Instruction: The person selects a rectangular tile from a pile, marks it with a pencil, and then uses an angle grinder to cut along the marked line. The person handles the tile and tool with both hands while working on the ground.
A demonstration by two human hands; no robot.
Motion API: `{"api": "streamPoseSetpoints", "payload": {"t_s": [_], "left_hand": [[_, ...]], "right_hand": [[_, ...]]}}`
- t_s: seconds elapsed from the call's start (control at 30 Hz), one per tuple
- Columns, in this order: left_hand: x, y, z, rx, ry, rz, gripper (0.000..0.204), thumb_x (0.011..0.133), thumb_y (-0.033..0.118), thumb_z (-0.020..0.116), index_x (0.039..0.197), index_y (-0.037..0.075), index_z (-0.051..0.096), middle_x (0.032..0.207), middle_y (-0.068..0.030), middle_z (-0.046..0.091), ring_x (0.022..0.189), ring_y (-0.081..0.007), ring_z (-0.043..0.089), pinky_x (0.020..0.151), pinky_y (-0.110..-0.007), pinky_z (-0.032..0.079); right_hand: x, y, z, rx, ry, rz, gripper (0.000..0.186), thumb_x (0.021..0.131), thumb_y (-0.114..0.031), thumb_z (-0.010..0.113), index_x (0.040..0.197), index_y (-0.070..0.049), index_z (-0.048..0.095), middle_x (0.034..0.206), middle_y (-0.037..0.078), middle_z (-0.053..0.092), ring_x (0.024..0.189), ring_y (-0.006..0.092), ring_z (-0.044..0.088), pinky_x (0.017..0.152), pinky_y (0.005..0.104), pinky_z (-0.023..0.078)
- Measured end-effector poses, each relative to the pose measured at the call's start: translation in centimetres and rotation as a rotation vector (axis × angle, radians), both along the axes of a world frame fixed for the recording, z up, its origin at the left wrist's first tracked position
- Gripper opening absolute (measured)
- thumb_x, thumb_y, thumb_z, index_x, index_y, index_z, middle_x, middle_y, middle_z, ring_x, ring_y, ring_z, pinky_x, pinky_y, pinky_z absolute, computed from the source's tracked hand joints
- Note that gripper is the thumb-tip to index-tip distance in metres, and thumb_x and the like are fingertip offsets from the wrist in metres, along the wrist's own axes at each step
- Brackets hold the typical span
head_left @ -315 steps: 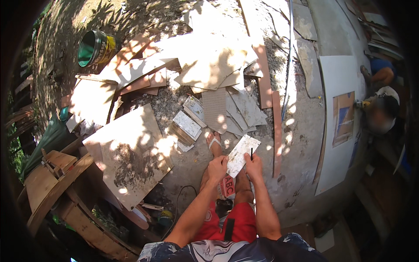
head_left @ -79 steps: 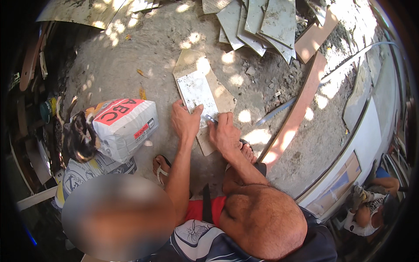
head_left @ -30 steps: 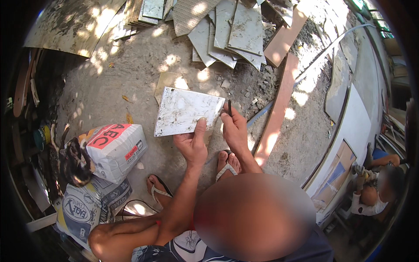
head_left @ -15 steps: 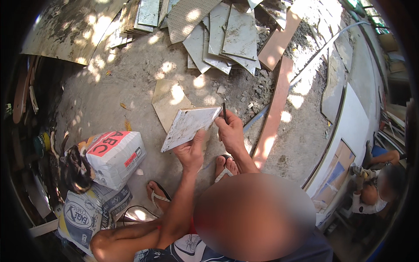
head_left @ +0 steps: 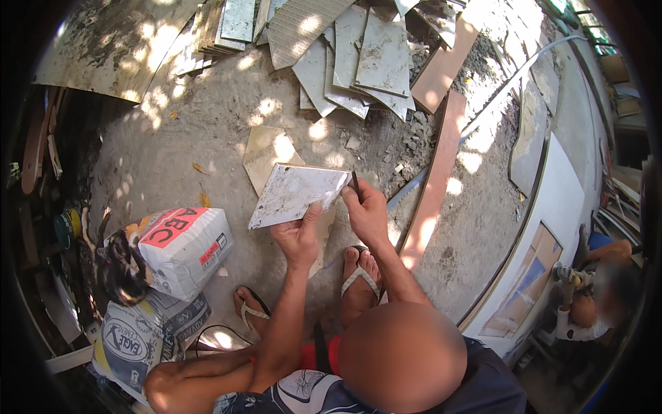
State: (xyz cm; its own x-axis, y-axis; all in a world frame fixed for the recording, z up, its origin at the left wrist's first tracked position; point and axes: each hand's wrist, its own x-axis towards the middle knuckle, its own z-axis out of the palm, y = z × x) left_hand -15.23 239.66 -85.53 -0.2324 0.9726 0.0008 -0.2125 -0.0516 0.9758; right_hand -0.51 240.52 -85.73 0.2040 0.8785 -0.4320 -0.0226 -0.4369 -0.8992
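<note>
Head view: left hand (head_left: pixel 298 238) grips the lower edge of a grey tile (head_left: pixel 298 194), thumb on top, holding it tilted above the dirt ground (head_left: pixel 186 138). Right hand (head_left: pixel 367 214) is closed on a dark pencil (head_left: pixel 356 183) at the tile's right corner (tip touching or just off, cannot tell). Left of the tile sits a white cement bag (head_left: pixel 185 247); beyond the tile lies a stack of tiles (head_left: pixel 352 62); right of the tile, a long reddish plank (head_left: pixel 436 179).
</note>
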Motion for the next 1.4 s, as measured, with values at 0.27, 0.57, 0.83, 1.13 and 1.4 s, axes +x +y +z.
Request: {"api": "streamPoseSetpoints", "payload": {"t_s": [0.27, 0.57, 0.83, 1.13, 1.4], "left_hand": [[-0.1, 0.4, 0.3, -0.043, -0.041, 0.006, 0.039, 0.100, -0.002, 0.074, 0.137, -0.007, 0.063, 0.126, -0.0127, 0.073, 0.111, -0.0176, 0.070, 0.096, -0.032, 0.057], [0.2, 0.1, 0.3, -0.055, 0.019, -0.029, 0.035, 0.099, -0.001, 0.076, 0.133, -0.007, 0.067, 0.125, -0.0124, 0.074, 0.111, -0.0182, 0.071, 0.097, -0.033, 0.057], [1.4, 0.1, 0.8, 0.021, 0.189, -0.063, 0.029, 0.097, 0.001, 0.078, 0.125, -0.006, 0.073, 0.120, -0.0141, 0.079, 0.110, -0.0198, 0.074, 0.097, -0.034, 0.057], [2.3, -1.3, 0.0, 0.040, 0.414, -0.013, 0.019, 0.098, 0.007, 0.079, 0.114, -0.002, 0.076, 0.106, -0.0110, 0.080, 0.097, -0.0213, 0.077, 0.084, -0.034, 0.059], [2.6, -0.8, -0.2, 0.003, 0.265, 0.017, 0.023, 0.098, 0.005, 0.079, 0.117, -0.005, 0.072, 0.109, -0.0105, 0.078, 0.097, -0.0195, 0.075, 0.087, -0.033, 0.058]], "right_hand": [[0.3, -0.3, -1.1, 0.003, -0.003, -0.001, 0.027, 0.107, -0.014, 0.059, 0.121, 0.002, 0.076, 0.092, -0.007, 0.069, 0.083, 0.0029, 0.054, 0.071, 0.0248, 0.044], [-0.4, -0.1, -0.8, 0.018, -0.184, -0.005, 0.025, 0.106, -0.019, 0.062, 0.114, 0.003, 0.072, 0.076, -0.004, 0.062, 0.070, 0.0063, 0.052, 0.062, 0.0298, 0.044], [-1.1, -0.4, -1.7, -0.017, -0.349, 0.060, 0.031, 0.102, -0.015, 0.053, 0.122, 0.006, 0.061, 0.079, 0.030, 0.069, 0.074, 0.0481, 0.071, 0.068, 0.0539, 0.054], [-1.0, -0.4, -2.4, -0.016, -0.394, 0.099, 0.032, 0.099, -0.014, 0.053, 0.120, 0.009, 0.059, 0.084, 0.035, 0.069, 0.081, 0.0544, 0.070, 0.074, 0.0589, 0.054], [-0.8, -0.8, -1.9, -0.041, -0.307, 0.047, 0.027, 0.103, -0.017, 0.054, 0.116, 0.006, 0.062, 0.088, 0.032, 0.071, 0.082, 0.0487, 0.071, 0.074, 0.0539, 0.054]]}}
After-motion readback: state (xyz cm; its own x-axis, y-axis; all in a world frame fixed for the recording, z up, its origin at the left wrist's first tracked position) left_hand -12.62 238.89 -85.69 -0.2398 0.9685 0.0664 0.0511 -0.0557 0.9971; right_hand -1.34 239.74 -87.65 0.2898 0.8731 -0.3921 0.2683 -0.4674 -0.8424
